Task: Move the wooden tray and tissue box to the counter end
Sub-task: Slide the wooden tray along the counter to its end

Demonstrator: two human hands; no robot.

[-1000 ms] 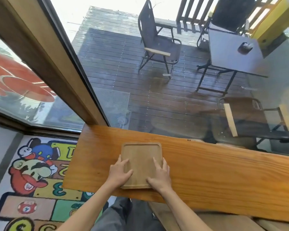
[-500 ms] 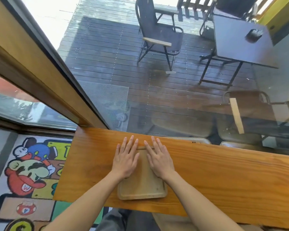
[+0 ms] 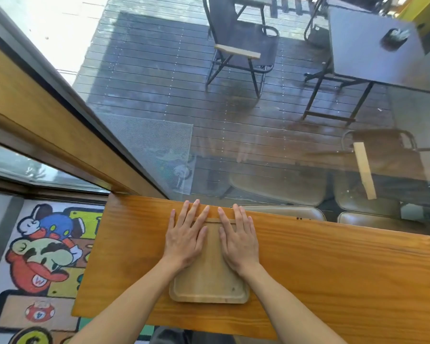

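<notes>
head view, looking down on our own arms. going left to right: a cartoon floor mat (image 3: 42, 256) lies on the floor beyond the left end of the table (image 3: 333, 274), well to the left of our left hand (image 3: 185, 238). that hand is flat, fingers spread, palm down on the left side of the wooden tray (image 3: 209, 286), with the fingertips reaching over the tray's far rim onto the table by the window glass (image 3: 258, 145). just beside it our right hand (image 3: 238, 240) lies the same way, flat and spread, on the tray's right side. neither hand pinches anything; both press down from above.

what has changed: a second ago our hands sat at the tray's near edge, fingers just over its rim. half a second ago they had slid forward over its surface, and now they cover its far half while its near half shows bare below our wrists. the tray itself sits nearer to us on the table than before, though our head has also tipped, so we cannot be sure how much of that is real travel.

we judge the tray is close to the table's left end and is being settled or squared there. the tissue box is not in view, so that part is not yet done.
</notes>
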